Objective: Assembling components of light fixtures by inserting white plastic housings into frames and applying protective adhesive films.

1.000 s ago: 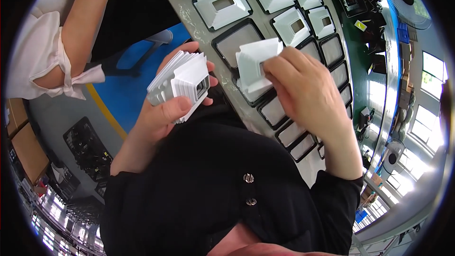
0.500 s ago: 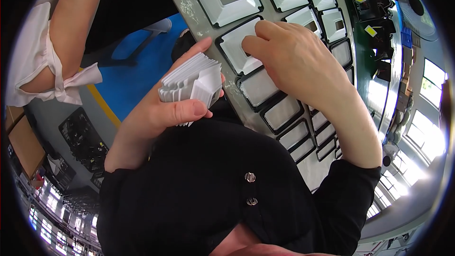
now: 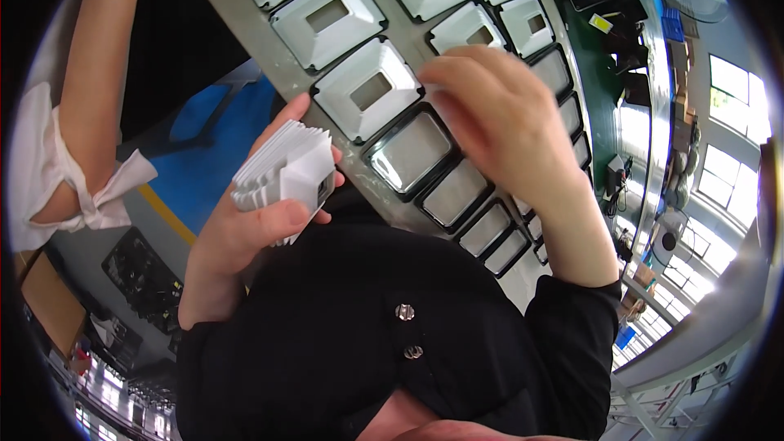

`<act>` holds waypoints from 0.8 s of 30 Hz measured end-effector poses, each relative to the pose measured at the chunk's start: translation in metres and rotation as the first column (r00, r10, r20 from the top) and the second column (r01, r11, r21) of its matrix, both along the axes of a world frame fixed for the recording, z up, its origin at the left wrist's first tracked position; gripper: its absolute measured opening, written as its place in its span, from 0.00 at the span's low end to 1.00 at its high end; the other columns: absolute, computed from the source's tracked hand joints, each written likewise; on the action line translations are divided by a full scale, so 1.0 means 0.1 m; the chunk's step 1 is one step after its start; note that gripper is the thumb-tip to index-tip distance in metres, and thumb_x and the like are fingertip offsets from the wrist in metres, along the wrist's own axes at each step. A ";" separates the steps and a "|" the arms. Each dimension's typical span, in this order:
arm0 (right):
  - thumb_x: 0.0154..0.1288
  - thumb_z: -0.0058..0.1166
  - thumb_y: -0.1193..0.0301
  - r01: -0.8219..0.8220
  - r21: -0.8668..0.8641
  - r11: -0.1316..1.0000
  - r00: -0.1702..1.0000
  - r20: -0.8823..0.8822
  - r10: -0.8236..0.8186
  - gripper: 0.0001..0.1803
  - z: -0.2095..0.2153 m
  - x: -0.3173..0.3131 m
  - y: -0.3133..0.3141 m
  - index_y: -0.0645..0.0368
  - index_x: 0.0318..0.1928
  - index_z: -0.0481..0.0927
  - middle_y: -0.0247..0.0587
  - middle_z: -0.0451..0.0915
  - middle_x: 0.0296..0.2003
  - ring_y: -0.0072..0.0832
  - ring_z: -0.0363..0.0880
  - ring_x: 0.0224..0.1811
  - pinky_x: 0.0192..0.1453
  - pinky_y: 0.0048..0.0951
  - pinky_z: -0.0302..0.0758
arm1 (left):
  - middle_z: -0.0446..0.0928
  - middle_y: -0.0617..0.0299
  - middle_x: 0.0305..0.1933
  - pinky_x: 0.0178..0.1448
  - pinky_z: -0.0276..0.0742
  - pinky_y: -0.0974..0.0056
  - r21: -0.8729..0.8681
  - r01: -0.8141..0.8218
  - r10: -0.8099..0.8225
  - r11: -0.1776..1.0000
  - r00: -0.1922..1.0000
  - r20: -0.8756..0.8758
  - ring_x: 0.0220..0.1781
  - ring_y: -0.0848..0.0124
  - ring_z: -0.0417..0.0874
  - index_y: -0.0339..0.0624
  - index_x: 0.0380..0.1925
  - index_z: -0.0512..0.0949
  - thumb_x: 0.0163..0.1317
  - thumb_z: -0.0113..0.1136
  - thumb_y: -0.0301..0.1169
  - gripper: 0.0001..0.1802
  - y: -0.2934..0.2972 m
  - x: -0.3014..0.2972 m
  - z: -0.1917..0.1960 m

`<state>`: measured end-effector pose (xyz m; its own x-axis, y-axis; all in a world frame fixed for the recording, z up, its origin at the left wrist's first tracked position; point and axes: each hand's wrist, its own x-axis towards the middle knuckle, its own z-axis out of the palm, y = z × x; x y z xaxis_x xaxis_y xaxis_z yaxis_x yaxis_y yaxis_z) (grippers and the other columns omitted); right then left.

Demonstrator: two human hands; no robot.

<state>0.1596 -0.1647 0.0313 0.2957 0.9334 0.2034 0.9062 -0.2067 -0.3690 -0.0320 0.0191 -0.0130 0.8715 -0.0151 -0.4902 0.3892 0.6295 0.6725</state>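
Note:
A stack of thin white rectangular funnel-shaped pieces point(image 3: 282, 167) rests in my left hand point(image 3: 224, 237), thumb across the near side and fingers round the far side. My right hand point(image 3: 514, 122) hovers over the black rectangular frames, slightly blurred. Its fingers are loosely bent and apart, and I see nothing in them. Just left of its fingertips, a white piece with a rectangular opening point(image 3: 339, 102) sits inside a black frame. Nearer me is a black frame with a shiny grey window point(image 3: 412, 151) and no white piece in it.
The frames lie in rows on a grey worktable point(image 3: 278, 61), several at the far end holding white pieces. Another person's arm point(image 3: 102, 82) with a white sleeve point(image 3: 90, 188) reaches in at the left. A dark green bench point(image 3: 604, 82) with black parts runs along the right.
My right hand has lifted off the white piece it was touching, which now lies uncovered in its frame. The view has shifted, so the table's frames appear further left and lower.

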 end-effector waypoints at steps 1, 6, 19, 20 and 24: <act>0.48 0.57 0.82 0.084 0.001 0.997 0.994 0.067 -0.083 0.17 0.03 0.06 -0.14 0.56 0.42 0.77 0.40 0.78 0.40 0.39 0.78 0.41 0.44 0.37 0.75 | 0.73 0.53 0.55 0.47 0.81 0.63 -0.016 -0.005 0.005 1.000 1.000 -0.003 0.54 0.64 0.78 0.36 0.73 0.45 0.43 0.70 0.41 0.60 0.01 0.00 -0.02; 0.51 0.61 0.80 0.242 0.008 0.970 0.964 0.110 -0.241 0.16 -0.01 0.46 -0.43 0.54 0.42 0.81 0.36 0.78 0.44 0.37 0.79 0.43 0.46 0.34 0.77 | 0.73 0.49 0.55 0.46 0.82 0.61 -0.047 -0.024 0.024 0.999 1.000 -0.013 0.54 0.61 0.78 0.36 0.72 0.47 0.41 0.69 0.41 0.60 0.02 0.06 -0.02; 0.57 0.60 0.73 0.179 -0.215 0.960 0.964 0.234 -0.128 0.15 -0.11 0.47 -0.22 0.51 0.47 0.78 0.39 0.75 0.49 0.36 0.77 0.50 0.51 0.36 0.75 | 0.73 0.50 0.54 0.48 0.82 0.60 0.011 -0.003 0.003 1.000 1.000 -0.027 0.55 0.60 0.78 0.38 0.72 0.47 0.40 0.68 0.43 0.60 0.00 0.04 0.00; 0.57 0.60 0.72 0.192 -0.251 0.949 0.959 0.253 -0.127 0.14 -0.08 0.45 -0.20 0.53 0.45 0.78 0.40 0.75 0.49 0.36 0.77 0.50 0.51 0.36 0.75 | 0.73 0.50 0.54 0.48 0.82 0.60 0.005 -0.002 0.002 1.000 1.000 -0.022 0.55 0.60 0.78 0.38 0.72 0.47 0.40 0.68 0.43 0.60 -0.01 0.04 -0.01; 0.57 0.59 0.71 0.225 -0.172 0.959 0.972 0.109 -0.208 0.13 -0.12 0.43 -0.16 0.57 0.43 0.78 0.40 0.76 0.46 0.37 0.76 0.49 0.52 0.36 0.75 | 0.74 0.50 0.54 0.48 0.82 0.60 0.001 -0.005 0.005 1.000 1.000 -0.014 0.55 0.60 0.78 0.38 0.73 0.47 0.40 0.69 0.43 0.60 0.00 0.02 -0.03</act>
<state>0.2025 -0.1809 0.0192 0.4831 0.8727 0.0707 0.8598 -0.4575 -0.2270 -0.0298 0.0196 -0.0159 0.8644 -0.0106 -0.5028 0.3959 0.6308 0.6673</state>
